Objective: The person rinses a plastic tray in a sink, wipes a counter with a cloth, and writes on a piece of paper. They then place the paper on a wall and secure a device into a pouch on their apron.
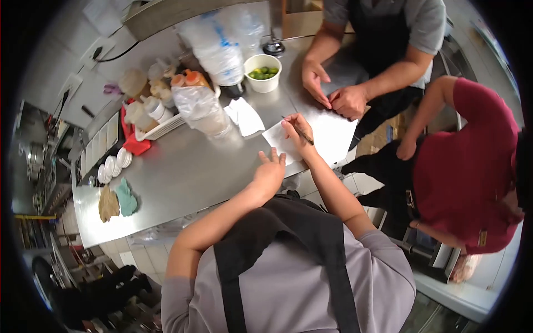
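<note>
A sheet of white paper (272, 136) lies on the steel table (189, 175). My right hand (298, 135) pinches a dark pen (303, 135), held slantwise over the paper. Resting near the paper's left edge, my left hand (269, 173) has its fingers spread and holds nothing. Folded white napkins (245, 117) lie just beyond the paper to the left. A white tub (263, 73) with green pieces inside stands further back.
Sauce bottles (158, 109) fill a white basket at the back left, beside a plastic-wrapped stack (202, 111). White lids (115, 165) and a green cloth (126, 197) lie at left. A co-worker's hands (338, 99) rest across the table. Another person in red (466, 166) stands at right.
</note>
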Tool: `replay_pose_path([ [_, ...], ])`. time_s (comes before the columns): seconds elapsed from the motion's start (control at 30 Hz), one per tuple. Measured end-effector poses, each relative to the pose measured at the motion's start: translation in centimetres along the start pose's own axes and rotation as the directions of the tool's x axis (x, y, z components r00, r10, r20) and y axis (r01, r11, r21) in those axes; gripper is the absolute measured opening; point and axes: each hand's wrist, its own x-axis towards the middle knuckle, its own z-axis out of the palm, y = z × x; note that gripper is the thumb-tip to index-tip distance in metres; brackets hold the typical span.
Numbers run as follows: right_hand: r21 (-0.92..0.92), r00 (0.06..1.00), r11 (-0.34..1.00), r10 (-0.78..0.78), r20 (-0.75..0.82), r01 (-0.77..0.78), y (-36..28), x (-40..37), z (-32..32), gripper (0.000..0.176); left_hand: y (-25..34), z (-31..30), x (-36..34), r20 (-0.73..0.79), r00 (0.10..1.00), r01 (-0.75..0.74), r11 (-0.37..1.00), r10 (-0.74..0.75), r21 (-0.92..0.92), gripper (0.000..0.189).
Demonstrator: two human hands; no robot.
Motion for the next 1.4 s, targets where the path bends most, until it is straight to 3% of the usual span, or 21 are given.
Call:
replay_pose_path([
  [0.03,-0.055,0.991,0.99,-0.133,-0.027,0.131,0.3,-0.2,0.4,0.026,0.1,0.1,-0.1,-0.009,1.0,-0.01,1.0,0.01,0.0,0.082],
  [0.07,-0.05,0.991,0.989,-0.137,-0.004,0.136,0.9,-0.2,-0.1,0.026,0.1,0.1,0.0,-0.023,1.0,-0.021,1.0,0.021,0.002,0.082],
  [0.13,-0.079,0.984,0.997,0.028,0.176,-0.015,1.8,0.3,-1.9,0.025,0.2,0.4,-0.2,-0.062,0.998,0.007,1.0,-0.007,0.0,0.08],
  [0.17,-0.077,0.98,0.997,0.017,0.197,-0.002,2.0,0.3,-2.1,0.025,0.2,0.4,-0.2,-0.058,0.998,-0.005,1.0,0.005,0.004,0.078],
  [0.23,-0.153,0.976,0.976,0.173,0.132,-0.152,1.5,-0.1,-1.7,0.03,0.2,0.0,-0.3,-0.055,0.998,-0.019,0.999,0.021,0.031,0.07],
  [0.4,-0.069,0.976,0.981,0.189,0.112,-0.182,-0.5,-0.7,0.8,0.035,0.2,1.6,0.4,-0.071,0.997,0.001,0.998,0.004,0.068,0.055],
  [0.47,-0.179,0.985,0.97,0.171,0.021,-0.165,0.4,-0.6,0.2,0.037,0.1,1.5,0.3,-0.084,0.996,-0.016,0.998,0.022,0.061,0.052],
  [0.5,-0.216,0.995,0.972,0.091,-0.03,-0.095,1.5,-0.3,-0.3,0.038,0.0,1.5,0.3,-0.081,0.997,0.001,0.999,0.002,0.041,0.052],
  [0.6,-0.183,0.979,0.978,0.067,-0.191,-0.102,-0.1,-0.2,-0.2,0.041,0.2,2.2,0.2,-0.113,0.994,0.003,1.0,-0.001,0.017,0.052],
  [0.67,-0.139,0.982,0.989,0.033,-0.186,-0.059,1.1,0.3,-0.5,0.041,-0.1,2.7,0.6,-0.154,0.987,-0.026,0.986,0.052,0.165,0.052],
  [0.73,-0.085,0.976,0.991,0.087,-0.198,-0.105,0.9,0.2,-0.5,0.041,-0.1,1.7,0.1,-0.122,0.992,-0.015,0.993,0.029,0.114,0.052],
  [1.0,-0.133,0.985,0.988,0.06,-0.159,-0.082,0.7,-0.2,-0.4,0.041,0.0,0.9,0.0,-0.06,0.998,-0.009,0.997,0.014,0.076,0.055],
  [1.2,-0.114,0.993,0.988,0.112,0.025,-0.109,0.3,-0.9,-0.5,0.039,0.2,0.4,0.0,-0.045,0.998,0.033,0.999,-0.034,-0.034,0.054],
  [1.4,-0.14,0.991,0.984,0.121,0.06,-0.111,0.3,-1.0,-0.3,0.037,0.2,0.2,-0.1,-0.053,0.998,0.024,0.999,-0.023,0.033,0.054],
])
